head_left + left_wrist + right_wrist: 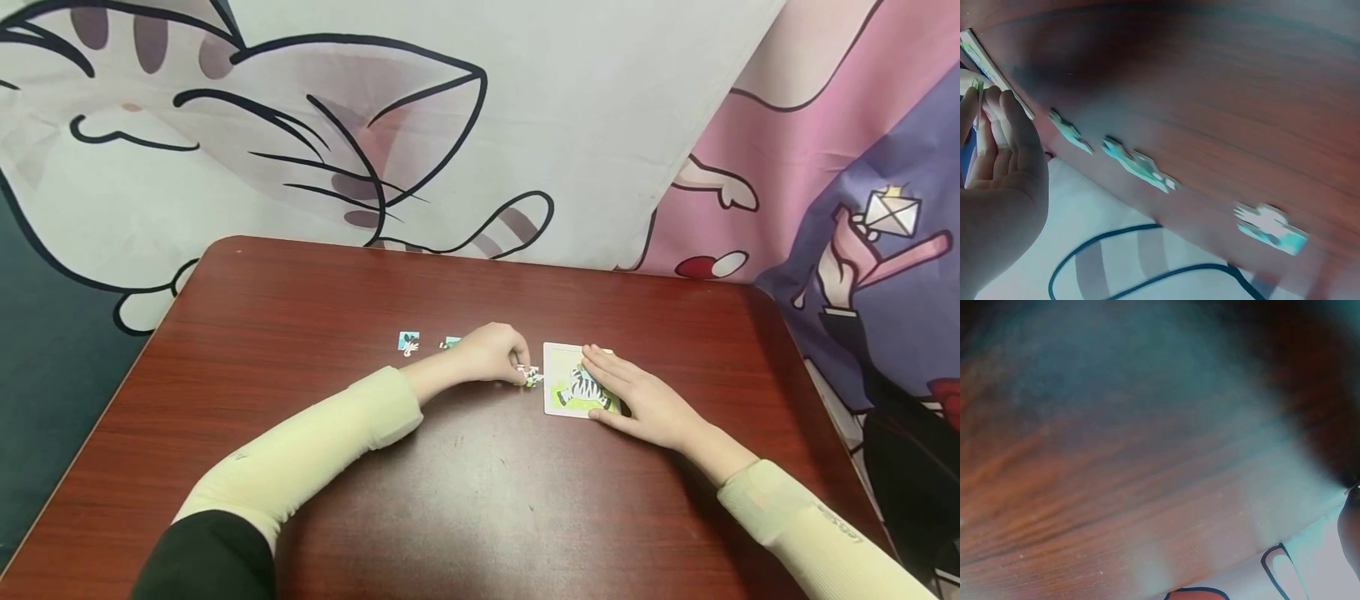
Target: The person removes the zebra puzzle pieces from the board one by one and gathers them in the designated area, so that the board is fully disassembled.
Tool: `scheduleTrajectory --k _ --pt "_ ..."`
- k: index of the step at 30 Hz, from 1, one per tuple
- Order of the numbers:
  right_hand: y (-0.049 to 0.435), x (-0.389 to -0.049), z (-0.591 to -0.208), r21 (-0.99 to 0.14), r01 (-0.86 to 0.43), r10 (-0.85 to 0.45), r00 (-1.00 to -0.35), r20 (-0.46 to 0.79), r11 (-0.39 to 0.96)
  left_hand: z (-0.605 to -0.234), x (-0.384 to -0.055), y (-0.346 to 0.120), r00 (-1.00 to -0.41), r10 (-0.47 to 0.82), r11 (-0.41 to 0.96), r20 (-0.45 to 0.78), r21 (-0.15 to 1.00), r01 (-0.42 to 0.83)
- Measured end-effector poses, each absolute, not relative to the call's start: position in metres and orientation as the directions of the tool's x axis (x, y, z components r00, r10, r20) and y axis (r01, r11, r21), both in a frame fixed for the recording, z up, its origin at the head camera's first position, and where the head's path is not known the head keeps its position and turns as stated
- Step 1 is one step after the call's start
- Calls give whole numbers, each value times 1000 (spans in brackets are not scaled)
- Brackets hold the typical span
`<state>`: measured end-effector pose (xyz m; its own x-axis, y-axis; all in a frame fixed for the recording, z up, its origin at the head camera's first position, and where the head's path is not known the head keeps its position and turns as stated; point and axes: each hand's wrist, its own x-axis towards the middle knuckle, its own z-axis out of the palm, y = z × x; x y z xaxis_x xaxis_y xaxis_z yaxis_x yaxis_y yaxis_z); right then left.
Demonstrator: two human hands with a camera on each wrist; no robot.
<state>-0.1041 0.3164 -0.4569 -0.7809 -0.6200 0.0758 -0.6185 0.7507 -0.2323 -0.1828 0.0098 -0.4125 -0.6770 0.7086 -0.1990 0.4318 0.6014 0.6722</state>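
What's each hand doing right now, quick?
Left hand: closed, pinching a small puzzle piece.
Right hand: open, resting on the zebra board.

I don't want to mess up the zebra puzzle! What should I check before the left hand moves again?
1. Left hand has a grip on one puzzle piece: ok, it's pinched in the fingers.
2. Zebra board is being steadied: ok, the right hand rests on it.
3. Pinched piece is over the board: not ok, it's just outside the left edge.
4. Pinched piece is turned the right way: cannot tell, fingers hide part of it.
5. Other pieces are on the table: ok, three show in the left wrist view.
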Motion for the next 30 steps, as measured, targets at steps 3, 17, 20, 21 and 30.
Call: scheduleTrajectory --k 3,17,20,21,30 --pt "317 -104 -458 -228 -626 -624 -776 89 746 -412 -179 -6 -684 699 601 -209 689 404" --pt "317 -105 -456 -226 -622 -623 -779 77 750 -405 -162 -92 -732 654 610 -191 706 361" --pt "317 -105 -456 -222 -628 -625 -775 92 746 -407 -160 -107 -745 634 620 -209 713 328" --pt "317 -105 -456 -221 -629 -626 -774 96 745 -408 -160 -112 -748 628 625 -215 712 319" --pt "316 -104 -455 -226 -624 -623 -778 85 748 -417 -155 -141 -769 590 658 -248 699 280"
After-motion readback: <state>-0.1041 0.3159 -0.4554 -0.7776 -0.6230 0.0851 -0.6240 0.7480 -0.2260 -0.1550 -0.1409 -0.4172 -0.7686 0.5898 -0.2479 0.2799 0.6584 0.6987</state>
